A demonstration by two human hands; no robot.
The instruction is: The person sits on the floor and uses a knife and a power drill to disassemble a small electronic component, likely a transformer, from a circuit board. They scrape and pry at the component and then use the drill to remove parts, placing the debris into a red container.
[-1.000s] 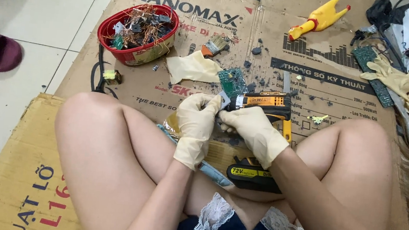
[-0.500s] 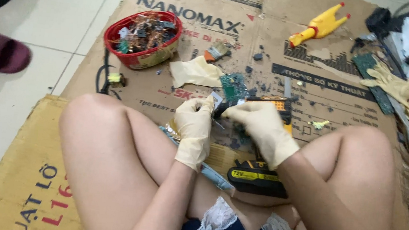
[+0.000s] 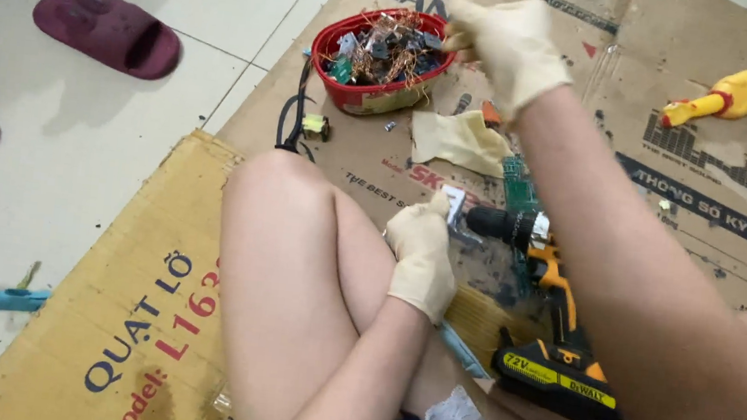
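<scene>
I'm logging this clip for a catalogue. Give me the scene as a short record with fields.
Setting: person seated on cardboard on a tiled floor
Left hand: gloved, holding a small metal part
Right hand: gloved, reaching over the red bowl
Bowl contents: wire and component scraps
Between legs: yellow-black drill
Nearby: green circuit board, spare glove, yellow rubber chicken, slippers

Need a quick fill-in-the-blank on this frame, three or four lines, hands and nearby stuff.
1. The right hand reaches over the ____ bowl of scrap parts.
2. The left hand holds a small ____ piece beside the drill.
3. Both hands wear pale ____.
4. The yellow toy chicken lies on the ____.

Missing words: red; metal; gloves; cardboard
</scene>
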